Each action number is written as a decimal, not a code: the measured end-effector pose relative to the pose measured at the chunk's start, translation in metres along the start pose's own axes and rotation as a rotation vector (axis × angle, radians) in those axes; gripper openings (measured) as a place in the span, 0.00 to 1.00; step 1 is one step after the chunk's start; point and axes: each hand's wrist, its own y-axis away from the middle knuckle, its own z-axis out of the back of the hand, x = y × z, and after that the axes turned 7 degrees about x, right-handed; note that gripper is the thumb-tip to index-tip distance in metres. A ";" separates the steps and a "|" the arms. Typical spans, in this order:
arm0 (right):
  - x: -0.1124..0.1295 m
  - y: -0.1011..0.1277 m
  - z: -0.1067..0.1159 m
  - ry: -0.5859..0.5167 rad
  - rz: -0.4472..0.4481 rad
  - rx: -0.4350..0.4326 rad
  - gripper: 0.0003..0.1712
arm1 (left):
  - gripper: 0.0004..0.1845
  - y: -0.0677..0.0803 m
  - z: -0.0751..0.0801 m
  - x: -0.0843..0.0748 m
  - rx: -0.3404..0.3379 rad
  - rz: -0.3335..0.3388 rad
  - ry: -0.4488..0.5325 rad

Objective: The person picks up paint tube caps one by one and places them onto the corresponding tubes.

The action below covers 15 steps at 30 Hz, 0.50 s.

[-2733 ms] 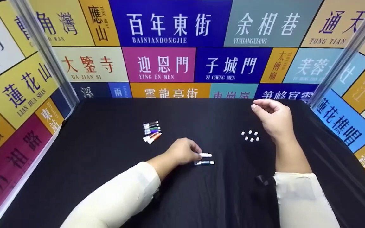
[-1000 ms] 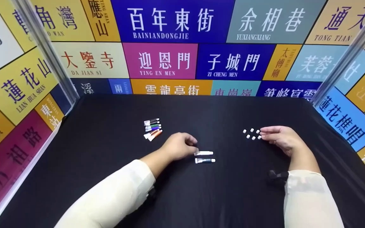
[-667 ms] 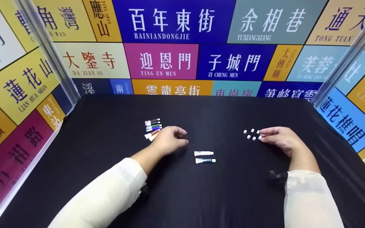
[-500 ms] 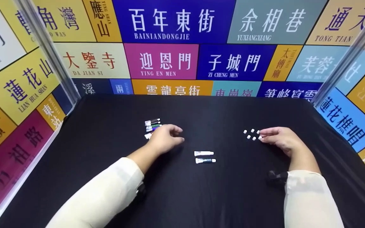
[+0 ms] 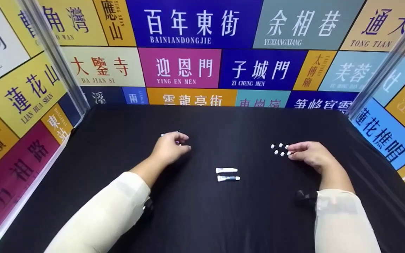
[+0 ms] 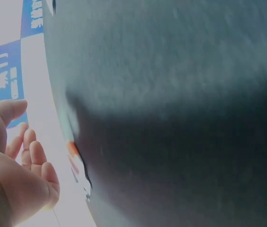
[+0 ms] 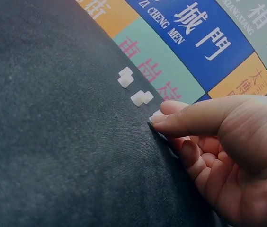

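Observation:
My left hand (image 5: pixel 169 148) is over the small paint tubes at the left of the black cloth, its fingers loosely bent with a gap between thumb and fingertips. It hides most of them in the head view; in the left wrist view an orange-and-white tube (image 6: pixel 75 158) lies beside the hand. Two more paint tubes, one white (image 5: pixel 226 170) and one dark blue (image 5: pixel 228 178), lie side by side at the centre. On the right, my right hand (image 5: pixel 309 154) has its thumb and forefinger at the nearest of several small white cap-like pieces (image 5: pixel 282 154), seemingly touching them.
A black cloth (image 5: pixel 202 218) covers the table. Panels with large printed characters (image 5: pixel 188 26) stand at the back and both sides. Metal posts (image 5: pixel 378 66) rise at the two back corners. A dark wrist device (image 5: pixel 306 198) sits at my right sleeve.
My left hand has let go of the white tube at the centre and moved left and back, over the other tubes. My right hand has come down to the white pieces and stays there.

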 end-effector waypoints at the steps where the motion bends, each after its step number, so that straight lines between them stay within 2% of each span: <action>1: 0.001 0.000 0.000 0.011 0.002 -0.001 0.29 | 0.21 0.000 0.002 0.002 -0.005 0.007 0.001; 7: 0.003 0.000 -0.001 0.084 -0.008 -0.002 0.27 | 0.20 0.000 0.013 0.016 -0.039 0.036 0.007; 15: 0.004 -0.002 -0.001 0.147 -0.021 -0.003 0.25 | 0.19 0.002 0.014 0.028 -0.059 0.103 -0.003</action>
